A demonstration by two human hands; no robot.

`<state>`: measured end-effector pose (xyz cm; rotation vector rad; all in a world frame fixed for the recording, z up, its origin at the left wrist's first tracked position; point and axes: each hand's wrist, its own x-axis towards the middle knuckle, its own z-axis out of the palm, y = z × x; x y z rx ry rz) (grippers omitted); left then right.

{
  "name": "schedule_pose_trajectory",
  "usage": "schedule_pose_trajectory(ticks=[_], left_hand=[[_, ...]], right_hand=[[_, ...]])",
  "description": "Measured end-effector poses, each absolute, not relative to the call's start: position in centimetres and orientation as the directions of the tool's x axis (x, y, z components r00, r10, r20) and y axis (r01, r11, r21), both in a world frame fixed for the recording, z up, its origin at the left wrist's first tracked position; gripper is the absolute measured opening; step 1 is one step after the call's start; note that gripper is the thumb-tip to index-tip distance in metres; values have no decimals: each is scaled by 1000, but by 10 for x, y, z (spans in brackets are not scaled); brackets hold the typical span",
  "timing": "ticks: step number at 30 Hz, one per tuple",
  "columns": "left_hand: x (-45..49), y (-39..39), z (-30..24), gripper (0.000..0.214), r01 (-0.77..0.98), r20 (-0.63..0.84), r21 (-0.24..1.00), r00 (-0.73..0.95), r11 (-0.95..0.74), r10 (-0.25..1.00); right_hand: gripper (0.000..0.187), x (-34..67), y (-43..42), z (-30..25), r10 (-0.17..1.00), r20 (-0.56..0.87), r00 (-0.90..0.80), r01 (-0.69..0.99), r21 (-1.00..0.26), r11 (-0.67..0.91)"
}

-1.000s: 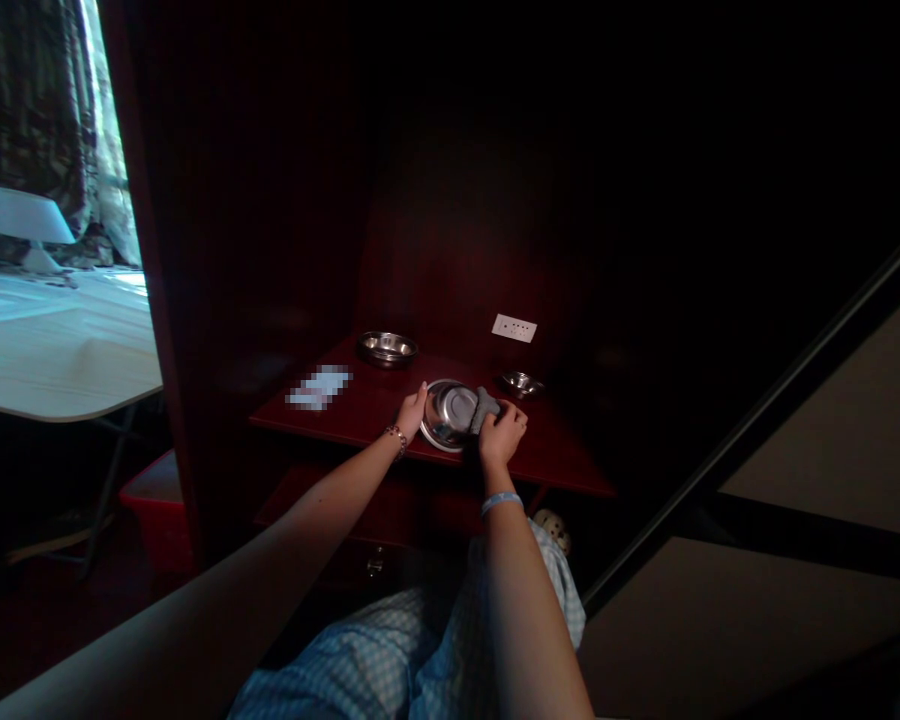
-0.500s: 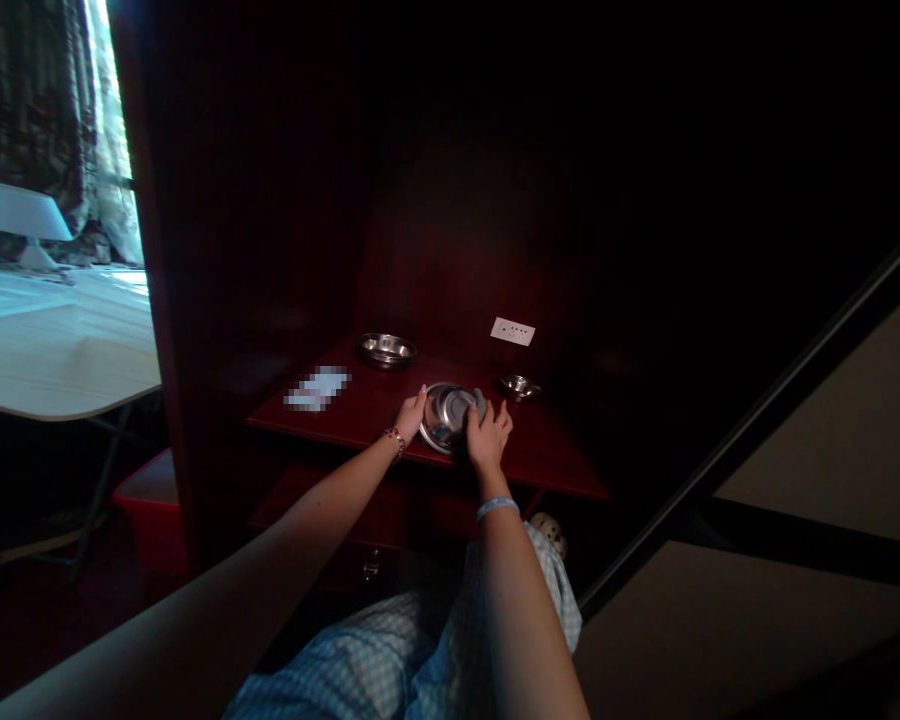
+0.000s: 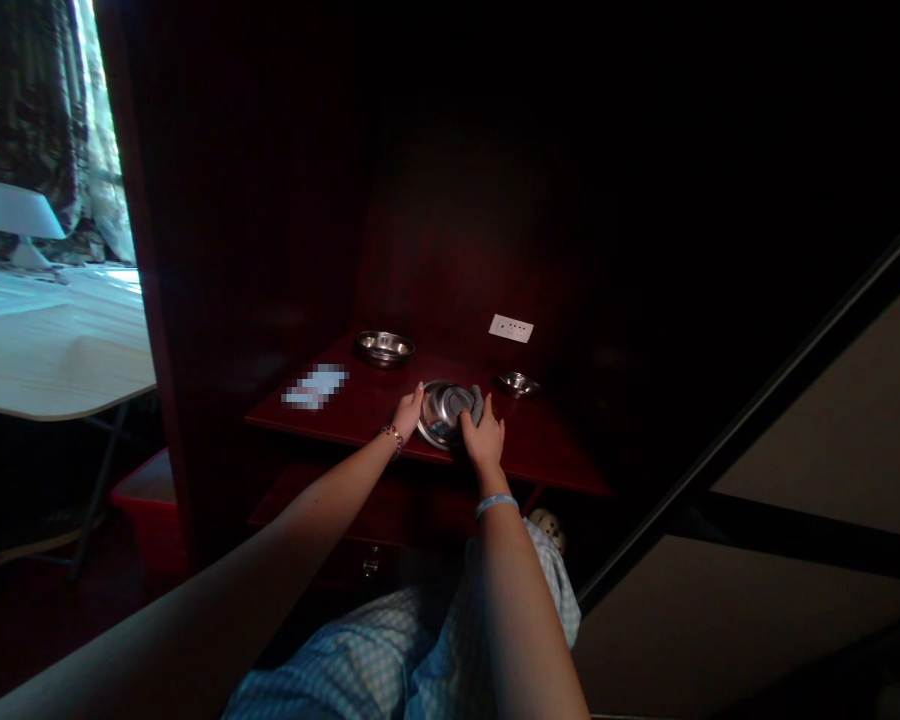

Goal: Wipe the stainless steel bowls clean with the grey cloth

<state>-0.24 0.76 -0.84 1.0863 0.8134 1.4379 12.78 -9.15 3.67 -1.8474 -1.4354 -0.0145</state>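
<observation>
My left hand (image 3: 408,414) grips the left rim of a shiny stainless steel bowl (image 3: 436,410), fingers closed with the thumb along its edge. The bowl is tilted toward me above the front of the dark red desk (image 3: 352,415), its round base in view. In my right hand (image 3: 484,440) is a grey cloth (image 3: 478,402), pressed against the bowl's right side and base; part of the cloth is hidden by the fingers. Behind, to the left, stands a wider steel bowl (image 3: 384,350). A smaller steel bowl (image 3: 517,385) sits at the back right.
A blurred pale item (image 3: 316,386) lies on the desk's left part. A white socket plate (image 3: 511,328) is on the back wall. Below the desk is a drawer with a metal catch (image 3: 372,562). At far left, a white lamp (image 3: 26,225) stands past the side panel.
My right hand and the cloth have shifted slightly left, further over the bowl's base. The left hand keeps its grip on the rim. The whole view has moved a little.
</observation>
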Motion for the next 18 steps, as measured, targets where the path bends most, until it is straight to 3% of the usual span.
schedule_pose_trajectory(ticks=[8, 14, 18], left_hand=[[-2, 6, -9, 62, -351, 207, 919, 46, -178, 977], [-2, 3, -6, 58, -333, 219, 924, 63, -187, 974], [-1, 3, -7, 56, -331, 221, 925, 70, -186, 973]], right_hand=[[55, 124, -97, 44, 783, 337, 524, 702, -691, -173], [42, 126, -98, 46, 583, 466, 665, 645, -752, -135], [43, 129, -97, 44, 495, 568, 657, 678, -733, -60]])
